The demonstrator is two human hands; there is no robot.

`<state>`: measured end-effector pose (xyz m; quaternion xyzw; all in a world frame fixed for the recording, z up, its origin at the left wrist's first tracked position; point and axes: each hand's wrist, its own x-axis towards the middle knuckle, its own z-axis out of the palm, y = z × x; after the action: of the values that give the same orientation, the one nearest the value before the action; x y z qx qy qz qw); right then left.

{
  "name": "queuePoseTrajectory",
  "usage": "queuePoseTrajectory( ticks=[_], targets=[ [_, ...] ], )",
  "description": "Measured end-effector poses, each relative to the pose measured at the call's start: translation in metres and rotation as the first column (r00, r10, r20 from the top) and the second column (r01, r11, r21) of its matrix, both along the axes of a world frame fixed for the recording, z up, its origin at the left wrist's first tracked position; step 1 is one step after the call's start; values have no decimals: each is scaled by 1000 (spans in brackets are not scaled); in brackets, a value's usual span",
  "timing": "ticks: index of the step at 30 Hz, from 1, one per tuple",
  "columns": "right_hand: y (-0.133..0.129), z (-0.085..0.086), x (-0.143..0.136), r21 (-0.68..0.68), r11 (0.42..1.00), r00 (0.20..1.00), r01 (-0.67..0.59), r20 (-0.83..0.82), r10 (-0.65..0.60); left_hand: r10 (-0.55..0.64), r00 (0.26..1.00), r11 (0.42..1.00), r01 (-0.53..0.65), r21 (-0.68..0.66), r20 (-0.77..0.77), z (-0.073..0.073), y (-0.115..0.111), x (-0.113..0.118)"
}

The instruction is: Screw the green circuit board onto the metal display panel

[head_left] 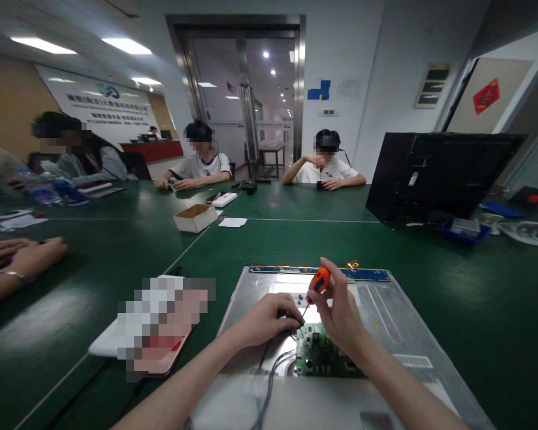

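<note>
An orange and black screwdriver (319, 283) is held tilted between the thumb and fingers of my right hand (344, 313). Its thin shaft points down to the left, ending at the upper left corner of a green circuit board (316, 358). Right by that tip, my left hand (273, 319) has its thumb and fingers pinched together; whatever lies between them is hidden. Under the board is a flat silver metal panel (385, 331), with a blue circuit strip (370, 274) along its far edge. Grey cables (270, 382) run from the board's left side toward me.
Left of the panel lie a white item (105, 340) and a pink phone-like item (165, 361), partly blurred. Farther off are an open small box (195, 218), a black monitor (439, 176) and a blue tray (466, 232). Several people sit around the green table (305, 242).
</note>
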<state>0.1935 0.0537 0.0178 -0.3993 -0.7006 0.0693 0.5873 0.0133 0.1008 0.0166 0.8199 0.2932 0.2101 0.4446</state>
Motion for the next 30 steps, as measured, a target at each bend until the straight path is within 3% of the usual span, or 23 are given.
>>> queuePoseTrajectory(
  ticks=[5, 9, 13, 18, 21, 30],
  targets=[
    [4, 2, 0, 40, 999, 995, -2, 96, -2, 1, 1000, 1000, -1, -23, 16, 1, 0, 0],
    [9, 14, 2, 4, 999, 980, -37, 197, 36, 12, 1000, 998, -11, -54, 8, 2, -1, 1],
    [14, 40, 5, -125, 989, 906, -74, 405, 119, 18, 1000, 996, -19, -85, -11, 2, -1, 2],
    [12, 80, 8, -251, 962, 823, -103, 521, 224, 4, 1000, 999, -4, -46, -1, 0, 0, 1],
    [7, 94, 12, -317, 945, 795, -77, 552, 251, -11, 1000, 1000, 11, -23, -2, 0, 0, 0],
    [-3, 106, 16, -363, 932, 701, -11, 662, 266, -33, 999, 999, 33, -25, 0, -3, 0, -1]
  ],
)
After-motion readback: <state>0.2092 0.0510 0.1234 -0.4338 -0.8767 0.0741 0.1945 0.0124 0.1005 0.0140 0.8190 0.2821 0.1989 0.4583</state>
